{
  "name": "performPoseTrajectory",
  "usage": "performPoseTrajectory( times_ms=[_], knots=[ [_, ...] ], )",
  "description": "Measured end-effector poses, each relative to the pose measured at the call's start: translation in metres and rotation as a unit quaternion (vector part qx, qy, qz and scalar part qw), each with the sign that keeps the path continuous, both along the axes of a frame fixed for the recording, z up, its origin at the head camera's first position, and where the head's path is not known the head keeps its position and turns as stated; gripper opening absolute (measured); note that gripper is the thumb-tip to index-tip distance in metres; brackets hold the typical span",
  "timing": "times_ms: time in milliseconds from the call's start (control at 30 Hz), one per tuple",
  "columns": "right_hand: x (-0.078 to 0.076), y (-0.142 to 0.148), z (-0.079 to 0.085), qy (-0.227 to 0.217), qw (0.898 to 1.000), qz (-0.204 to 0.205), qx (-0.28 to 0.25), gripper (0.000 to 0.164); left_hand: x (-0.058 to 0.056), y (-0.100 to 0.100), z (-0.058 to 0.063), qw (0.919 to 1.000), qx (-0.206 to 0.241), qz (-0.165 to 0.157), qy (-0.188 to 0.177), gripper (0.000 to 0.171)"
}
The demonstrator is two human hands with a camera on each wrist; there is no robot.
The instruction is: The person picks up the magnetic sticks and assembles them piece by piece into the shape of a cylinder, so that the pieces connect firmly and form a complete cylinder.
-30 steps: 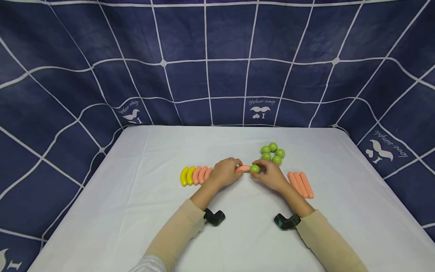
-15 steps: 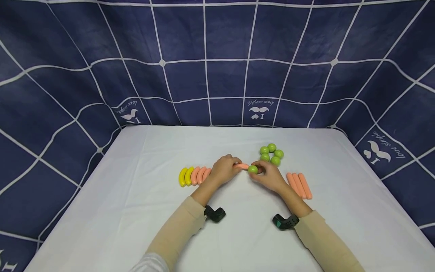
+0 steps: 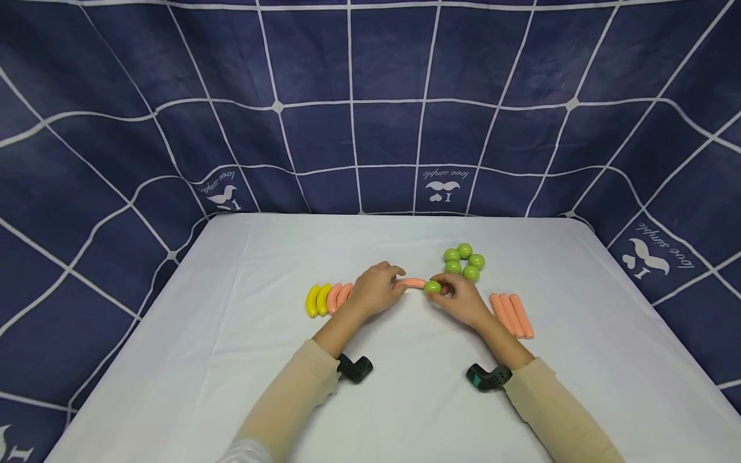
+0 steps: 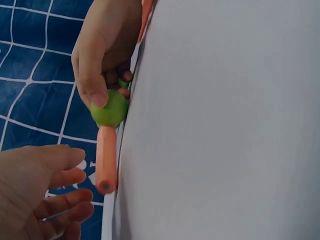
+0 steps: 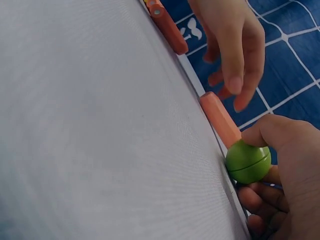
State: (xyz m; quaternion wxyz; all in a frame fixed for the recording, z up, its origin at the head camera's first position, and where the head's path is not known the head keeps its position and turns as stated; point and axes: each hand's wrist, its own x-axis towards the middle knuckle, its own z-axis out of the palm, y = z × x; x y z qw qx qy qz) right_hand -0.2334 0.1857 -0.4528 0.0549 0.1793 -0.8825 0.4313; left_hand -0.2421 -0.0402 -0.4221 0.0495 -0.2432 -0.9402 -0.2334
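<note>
My right hand [image 3: 460,301] pinches a green ball [image 3: 431,287] between thumb and fingers. A curved salmon-pink piece [image 3: 413,282] extends leftward from the ball and touches it. In the left wrist view, the free end of this pink piece [image 4: 106,160] shows a small dark round spot. My left hand [image 3: 375,290] is just left of that end, its fingers spread and apart from it in both wrist views. Behind the left hand runs a row of curved pieces, yellow [image 3: 318,301] then pink [image 3: 336,298], partly hidden by the hand.
Beyond the right hand, several green balls [image 3: 465,251] lie in a ring. Straight pink sticks [image 3: 512,315] lie side by side to the right, near the right forearm. A white cloth covers the table [image 3: 278,257], and a dark blue gridded curtain [image 3: 382,135] hangs behind it.
My left hand has let go of the curved pink piece and drawn back slightly to the left. The right hand still holds the green ball in about the same place.
</note>
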Motion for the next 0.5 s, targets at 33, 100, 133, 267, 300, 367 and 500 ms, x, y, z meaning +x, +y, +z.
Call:
performPoseTrajectory(
  times_ms=[33, 100, 133, 267, 300, 367, 500],
  knots=[
    [0.0, 0.001, 0.0, 0.001, 1.0, 0.0, 0.001, 0.033, 0.002, -0.003, 0.002, 1.0, -0.002, -0.005, -0.001, 0.03],
    [0.001, 0.002, -0.001, 0.002, 1.0, -0.002, 0.001, 0.032, 0.005, -0.011, 0.005, 0.9999, -0.004, -0.015, -0.002, 0.026],
    [0.001, 0.002, -0.002, 0.001, 1.0, -0.003, 0.002, 0.032, 0.006, -0.015, 0.006, 0.9998, -0.002, -0.02, -0.004, 0.024],
    [0.002, 0.003, -0.002, -0.009, 1.0, -0.01, 0.004, 0.034, 0.011, -0.035, 0.008, 0.9994, 0.003, -0.031, -0.016, 0.021],
    [0.002, 0.003, -0.002, -0.013, 1.0, -0.011, 0.005, 0.035, 0.012, -0.04, 0.008, 0.9992, 0.005, -0.034, -0.022, 0.021],
    [0.002, 0.003, -0.001, -0.019, 1.0, -0.013, 0.008, 0.036, 0.013, -0.05, 0.008, 0.9985, 0.008, -0.039, -0.038, 0.022],
    [-0.002, 0.0, 0.0, -0.014, 1.0, -0.004, 0.004, 0.035, 0.014, -0.066, 0.009, 0.9962, 0.026, -0.05, -0.066, 0.026]
  ],
)
